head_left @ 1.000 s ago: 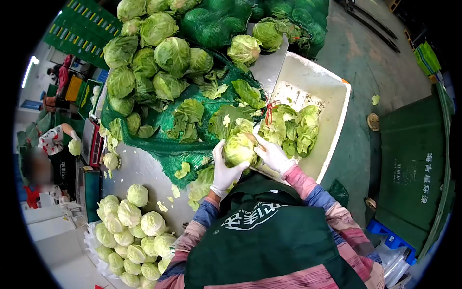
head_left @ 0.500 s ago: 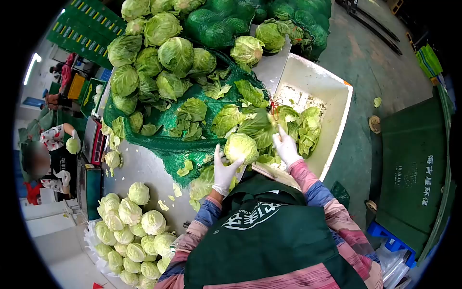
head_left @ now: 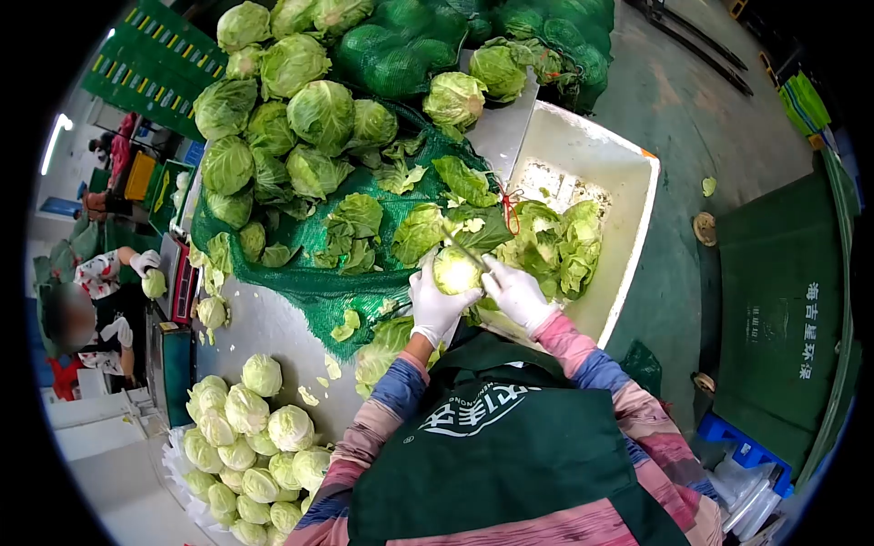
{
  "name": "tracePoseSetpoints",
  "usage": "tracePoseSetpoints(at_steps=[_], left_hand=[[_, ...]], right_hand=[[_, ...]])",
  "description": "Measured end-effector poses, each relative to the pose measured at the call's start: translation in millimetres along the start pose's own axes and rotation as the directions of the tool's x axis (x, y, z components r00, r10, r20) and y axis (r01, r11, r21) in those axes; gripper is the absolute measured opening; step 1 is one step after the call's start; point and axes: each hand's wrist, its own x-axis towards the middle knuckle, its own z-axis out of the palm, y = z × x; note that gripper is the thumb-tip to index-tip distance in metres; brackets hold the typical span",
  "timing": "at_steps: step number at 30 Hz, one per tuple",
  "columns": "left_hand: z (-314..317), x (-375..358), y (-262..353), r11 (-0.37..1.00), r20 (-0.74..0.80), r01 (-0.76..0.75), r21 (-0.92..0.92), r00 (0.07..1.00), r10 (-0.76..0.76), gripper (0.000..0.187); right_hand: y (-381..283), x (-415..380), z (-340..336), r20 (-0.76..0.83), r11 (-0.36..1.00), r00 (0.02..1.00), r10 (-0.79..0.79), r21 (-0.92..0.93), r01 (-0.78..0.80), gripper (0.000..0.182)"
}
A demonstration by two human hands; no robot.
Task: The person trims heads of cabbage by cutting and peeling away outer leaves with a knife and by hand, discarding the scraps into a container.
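left hand (head_left: 435, 308) and right hand (head_left: 515, 293) grip cabbage (head_left: 455, 270) — beside bin rim (head_left: 628, 246).

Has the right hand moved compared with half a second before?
Yes. The right hand has come back from over the white bin, toward the body, and now rests against the cabbage that the left hand holds.

gloved hands (head_left: 435, 305) working at the surface: two | cabbage (head_left: 455, 270) being held: one | untrimmed cabbages (head_left: 320, 111) sitting on the green net: roughly fifteen | trimmed cabbages (head_left: 246, 409) piling at lower left: about seventeen | white bin (head_left: 628, 227) taking leaves: one | co-worker (head_left: 91, 300) standing left: one
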Motion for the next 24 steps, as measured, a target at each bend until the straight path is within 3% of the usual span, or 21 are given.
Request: tracePoseSetpoints(at_steps=[5, 8, 11, 13, 14, 16, 18, 20, 21, 22, 24], left_hand=[[2, 6, -3, 0.998, 0.017, 0.033, 0.055, 0.999, -0.034, 0.105], [5, 6, -6, 0.995, 0.028, 0.013, 0.097, 0.999, -0.016, 0.107], [5, 4, -4, 0.994, 0.011, 0.046, 0.096, 0.999, -0.047, 0.108], [-2, 3, -1, 0.991, 0.038, 0.123, -0.052, 0.992, -0.121, 0.108], [-5, 1, -3, 0.991, 0.036, 0.125, -0.054, 0.992, -0.123, 0.108], [-12, -8, -14, 0.995, 0.035, -0.095, -0.016, 0.995, 0.096, 0.102], [-14, -14, -32, 0.988, 0.075, -0.131, -0.085, 0.988, 0.138, 0.102], [-14, -13, -43, 0.877, 0.138, 0.075, -0.474, 0.990, -0.010, 0.100], [-20, -14, -40, 0.745, 0.255, 0.260, -0.614, 0.959, -0.125, 0.099], [-28, -16, -30, 0.744, 0.253, 0.263, -0.615, 0.959, -0.130, 0.099], [-39, -12, -11, 0.521, 0.399, 0.538, -0.663, 0.843, -0.361, 0.095]], right_hand=[[-27, 8, -14, 0.209, 0.982, 0.976, 0.054, -0.189, -0.014, 0.060], [-28, 11, -13, 0.232, 0.969, 0.969, 0.088, -0.244, -0.030, 0.065], [-26, 13, -9, 0.221, 0.974, 0.969, 0.109, -0.218, -0.060, 0.060], [-16, 18, -5, 0.207, 0.976, 0.971, 0.118, -0.203, -0.076, 0.056], [-3, 23, -1, 0.160, 0.983, 0.972, 0.174, -0.093, -0.161, 0.051], [19, 29, -1, -0.012, 0.957, 0.974, 0.226, 0.189, -0.220, 0.041], [47, 30, -11, 0.081, 0.943, 0.941, 0.328, -0.083, -0.321, 0.043], [70, 21, -10, 0.019, 0.924, 0.933, 0.360, -0.149, -0.353, 0.042], [72, 18, -10, -0.022, 0.920, 0.937, 0.347, -0.184, -0.345, 0.046], [64, 16, -12, -0.016, 0.921, 0.938, 0.346, -0.185, -0.342, 0.046], [46, 19, -16, -0.180, 0.917, 0.909, 0.377, -0.064, -0.393, 0.053]])
